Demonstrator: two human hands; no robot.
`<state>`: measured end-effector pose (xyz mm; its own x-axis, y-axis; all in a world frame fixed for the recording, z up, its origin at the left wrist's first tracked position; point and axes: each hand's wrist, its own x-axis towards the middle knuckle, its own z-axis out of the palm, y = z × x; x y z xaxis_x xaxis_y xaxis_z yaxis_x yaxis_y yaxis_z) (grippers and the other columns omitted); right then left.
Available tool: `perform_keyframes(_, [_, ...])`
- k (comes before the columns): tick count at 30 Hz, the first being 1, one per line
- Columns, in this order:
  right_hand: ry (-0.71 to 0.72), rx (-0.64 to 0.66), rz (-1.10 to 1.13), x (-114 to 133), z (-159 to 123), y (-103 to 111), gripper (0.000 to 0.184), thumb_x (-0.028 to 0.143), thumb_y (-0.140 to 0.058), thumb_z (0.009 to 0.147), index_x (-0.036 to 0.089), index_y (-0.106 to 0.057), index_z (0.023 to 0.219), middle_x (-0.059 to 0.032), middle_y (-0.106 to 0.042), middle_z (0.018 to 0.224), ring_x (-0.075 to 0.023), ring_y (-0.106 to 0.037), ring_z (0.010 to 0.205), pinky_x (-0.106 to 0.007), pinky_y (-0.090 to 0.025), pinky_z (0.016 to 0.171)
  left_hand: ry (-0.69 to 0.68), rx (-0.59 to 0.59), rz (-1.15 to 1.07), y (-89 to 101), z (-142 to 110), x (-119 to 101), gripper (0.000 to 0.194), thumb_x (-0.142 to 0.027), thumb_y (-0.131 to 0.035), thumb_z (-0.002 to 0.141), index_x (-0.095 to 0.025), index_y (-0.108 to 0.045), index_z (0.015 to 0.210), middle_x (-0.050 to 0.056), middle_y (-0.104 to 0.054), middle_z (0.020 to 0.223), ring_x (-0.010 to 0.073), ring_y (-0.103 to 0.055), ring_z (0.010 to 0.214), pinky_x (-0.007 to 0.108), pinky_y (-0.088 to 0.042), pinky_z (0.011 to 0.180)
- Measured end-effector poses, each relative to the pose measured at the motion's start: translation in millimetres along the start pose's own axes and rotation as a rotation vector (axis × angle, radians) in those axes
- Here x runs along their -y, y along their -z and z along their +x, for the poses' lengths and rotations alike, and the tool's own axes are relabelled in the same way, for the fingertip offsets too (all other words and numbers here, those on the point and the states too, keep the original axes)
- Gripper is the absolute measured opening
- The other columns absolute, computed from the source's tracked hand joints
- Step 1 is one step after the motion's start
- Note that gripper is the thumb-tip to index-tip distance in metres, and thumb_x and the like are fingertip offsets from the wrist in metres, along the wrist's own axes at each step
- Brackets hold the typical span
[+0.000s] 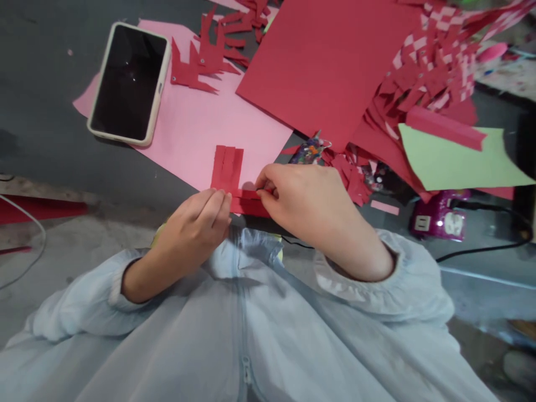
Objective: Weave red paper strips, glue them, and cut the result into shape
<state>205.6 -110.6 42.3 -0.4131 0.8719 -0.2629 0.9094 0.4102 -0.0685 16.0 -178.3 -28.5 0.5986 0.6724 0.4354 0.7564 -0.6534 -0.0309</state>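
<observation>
Red paper strips (pixel 226 167) form an L near the table's front edge, one arm pointing away from me and the other to the right. My left hand (pixel 201 220) is closed on the corner where the strips meet, fingertips pressed together. With thumb and forefinger, my right hand (pixel 299 195) pinches the strips of the right-pointing arm. Part of the paper lies hidden under the fingers of both hands. Beneath the strips is a sheet of pink paper (pixel 234 120).
A phone (pixel 129 84) lies at the left on the pink sheet. Cut red pieces (pixel 209 53), a large red sheet (pixel 318 61), woven red-and-pink strips (pixel 435 61) and green paper (pixel 456 159) cover the back and right. A purple corded device (pixel 441 215) sits at the right.
</observation>
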Motion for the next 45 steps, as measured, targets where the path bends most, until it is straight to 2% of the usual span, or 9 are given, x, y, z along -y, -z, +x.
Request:
perform_keyframes(6, [-0.125,-0.025,0.164,11,-17,-14,0.017,0.016,-0.057,0.087,0.017,-0.073,0.092,-0.0088,-0.079,0.085,-0.024,-0.072,0.076,-0.032,-0.038,0.062,-0.043,0.093,-0.051,5.9,3,8,0.03,-0.018,-0.047,0.096,-0.003,-0.067,0.114,0.017,-0.074,0.106,0.0264,-0.071,0.099,0.039,-0.061,0.087])
perform_keyframes(12, [-0.337,-0.15,0.445,14,-35,-35,0.009,0.018,-0.065,0.083,0.021,-0.071,0.088,-0.0031,-0.078,0.081,-0.0231,-0.073,0.079,-0.034,-0.048,0.07,-0.131,0.04,-0.026,3.9,3,16,0.029,-0.017,-0.056,0.093,-0.001,-0.069,0.113,0.016,-0.075,0.11,0.0265,-0.07,0.097,0.038,-0.06,0.084])
perform_keyframes(17, [-0.421,-0.244,0.662,11,-41,-48,0.009,0.019,-0.066,0.081,0.021,-0.07,0.089,-0.0013,-0.077,0.08,-0.0207,-0.073,0.075,-0.035,-0.051,0.07,-0.154,0.041,0.005,2.1,5,17,0.031,-0.025,-0.058,0.096,-0.006,-0.069,0.118,0.014,-0.075,0.104,0.0246,-0.067,0.084,0.039,-0.057,0.075])
perform_keyframes(24, [-0.491,-0.255,0.736,7,-40,-53,0.013,0.019,-0.071,0.076,0.021,-0.07,0.089,0.0001,-0.075,0.076,-0.0198,-0.071,0.072,-0.035,-0.052,0.07,-0.144,0.029,0.018,2.3,6,16,0.031,-0.025,-0.06,0.094,-0.006,-0.07,0.118,0.013,-0.076,0.102,0.0243,-0.066,0.084,0.037,-0.055,0.073])
perform_keyframes(28, [-0.482,-0.287,0.701,6,-47,-47,0.011,0.024,-0.07,0.078,0.022,-0.07,0.089,0.0001,-0.075,0.075,-0.019,-0.07,0.069,-0.034,-0.052,0.068,-0.119,0.05,0.001,4.5,4,15,0.033,-0.023,-0.062,0.092,-0.005,-0.07,0.119,0.015,-0.075,0.106,0.0254,-0.069,0.089,0.038,-0.058,0.081])
perform_keyframes(32, [-0.504,-0.406,0.528,-6,-61,-39,0.013,0.034,-0.068,0.082,0.023,-0.07,0.09,-0.0013,-0.074,0.076,-0.02,-0.068,0.069,-0.036,-0.052,0.069,-0.096,0.063,-0.031,6.2,0,16,0.031,-0.024,-0.065,0.09,-0.009,-0.071,0.117,0.016,-0.074,0.112,0.0283,-0.072,0.098,0.039,-0.061,0.086])
perform_keyframes(36, [-0.458,-0.508,0.257,-27,-67,-42,0.027,0.047,-0.062,0.089,0.021,-0.069,0.096,-0.0086,-0.074,0.091,-0.028,-0.068,0.088,-0.045,-0.052,0.082,-0.102,0.061,-0.045,6.0,-3,16,0.028,-0.024,-0.067,0.088,-0.015,-0.073,0.114,0.018,-0.074,0.115,0.0309,-0.073,0.104,0.042,-0.062,0.088])
perform_keyframes(39, [-0.409,-0.464,0.143,-38,-63,-49,0.038,0.052,-0.06,0.091,0.021,-0.068,0.11,-0.0136,-0.071,0.103,-0.0332,-0.064,0.098,-0.049,-0.051,0.087,-0.105,0.027,-0.038,4.7,-2,15,0.028,-0.023,-0.068,0.087,-0.015,-0.073,0.114,0.019,-0.074,0.114,0.0314,-0.073,0.102,0.042,-0.063,0.086])
perform_keyframes(45, [-0.361,-0.383,0.106,-44,-46,-60,0.045,0.045,-0.062,0.091,0.016,-0.061,0.125,-0.0171,-0.066,0.108,-0.0359,-0.062,0.102,-0.05,-0.049,0.089,-0.121,0.004,-0.028,3.9,-1,14,0.028,-0.024,-0.067,0.089,-0.012,-0.073,0.114,0.022,-0.073,0.112,0.0329,-0.073,0.101,0.043,-0.063,0.084])
